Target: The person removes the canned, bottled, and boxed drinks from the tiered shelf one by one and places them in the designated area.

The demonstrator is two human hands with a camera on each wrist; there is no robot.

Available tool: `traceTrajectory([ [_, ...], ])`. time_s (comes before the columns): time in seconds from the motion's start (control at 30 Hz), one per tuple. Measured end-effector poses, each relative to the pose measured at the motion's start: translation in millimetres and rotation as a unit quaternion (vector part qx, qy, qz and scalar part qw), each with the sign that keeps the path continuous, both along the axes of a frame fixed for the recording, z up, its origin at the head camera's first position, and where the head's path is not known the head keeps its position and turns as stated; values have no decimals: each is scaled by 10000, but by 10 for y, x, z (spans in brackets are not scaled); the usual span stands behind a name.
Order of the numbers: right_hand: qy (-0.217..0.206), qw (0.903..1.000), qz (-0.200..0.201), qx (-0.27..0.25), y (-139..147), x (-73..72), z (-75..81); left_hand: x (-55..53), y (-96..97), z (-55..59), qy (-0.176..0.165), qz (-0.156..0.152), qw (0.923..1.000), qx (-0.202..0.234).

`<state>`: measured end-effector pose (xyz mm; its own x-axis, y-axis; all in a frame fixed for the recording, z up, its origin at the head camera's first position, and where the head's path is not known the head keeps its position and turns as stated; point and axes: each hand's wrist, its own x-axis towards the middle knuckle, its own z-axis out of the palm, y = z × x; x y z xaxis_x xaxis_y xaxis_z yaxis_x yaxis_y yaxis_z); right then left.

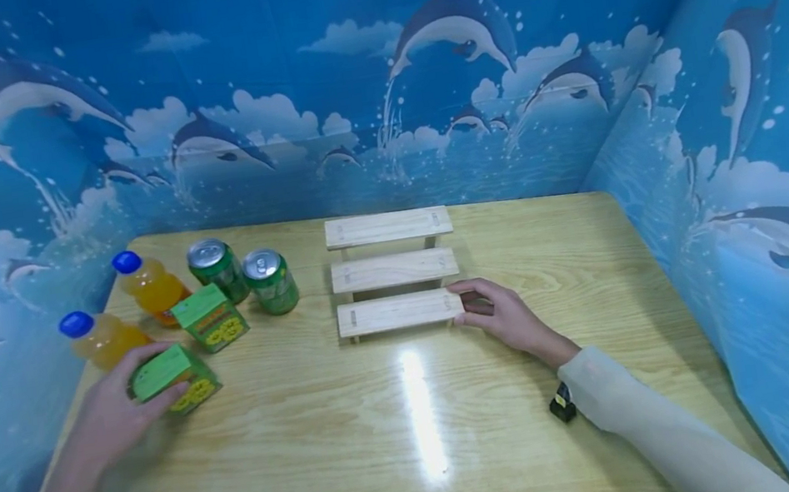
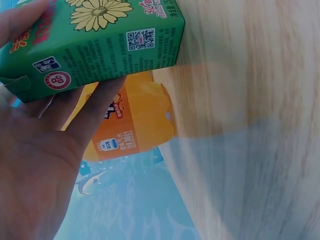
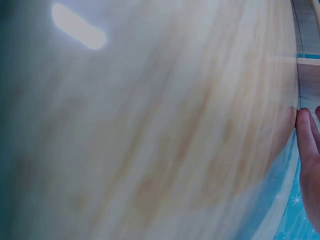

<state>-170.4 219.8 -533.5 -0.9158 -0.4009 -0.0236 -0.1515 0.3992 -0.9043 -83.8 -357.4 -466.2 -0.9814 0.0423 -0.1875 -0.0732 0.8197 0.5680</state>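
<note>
My left hand [image 1: 114,407] grips a green drink carton [image 1: 172,378] with yellow flowers printed on it, thumb on one side and fingers on the other. Whether the carton's base touches the table cannot be told. In the left wrist view the carton [image 2: 100,47] shows a QR code, with an orange drink bottle [image 2: 142,117] behind the fingers. At the right end of the lowest step of a three-step wooden rack [image 1: 396,313], my right hand [image 1: 506,316] holds the step's end between thumb and fingers. The right wrist view catches only some fingers [image 3: 306,145] at its edge.
A second green carton [image 1: 211,320] stands just behind the held one. Two green cans [image 1: 271,282] are nearby, and two blue-capped orange bottles [image 1: 150,287] line the table's left side. Dolphin-printed blue cloth [image 1: 355,75] encloses the wooden table [image 1: 333,456] at back and sides.
</note>
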Motion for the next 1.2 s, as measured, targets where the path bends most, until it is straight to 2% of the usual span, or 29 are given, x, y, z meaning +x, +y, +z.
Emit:
traceTrajectory([
  [0.37,-72,10000,-9,0,-16,-5,-5,29,-29,-35,-153,-2,9998,159],
  [0.8,-66,10000,-25,29,-17,-36,-15,-15,-41,-61,-304,-42,9991,281],
  [1.03,-176,9997,-59,130,-3,-37,-16,-34,15,-20,-334,37,9982,498],
  [1.2,-219,9997,-85,80,16,-51,9,-26,64,32,-70,19,9976,682],
])
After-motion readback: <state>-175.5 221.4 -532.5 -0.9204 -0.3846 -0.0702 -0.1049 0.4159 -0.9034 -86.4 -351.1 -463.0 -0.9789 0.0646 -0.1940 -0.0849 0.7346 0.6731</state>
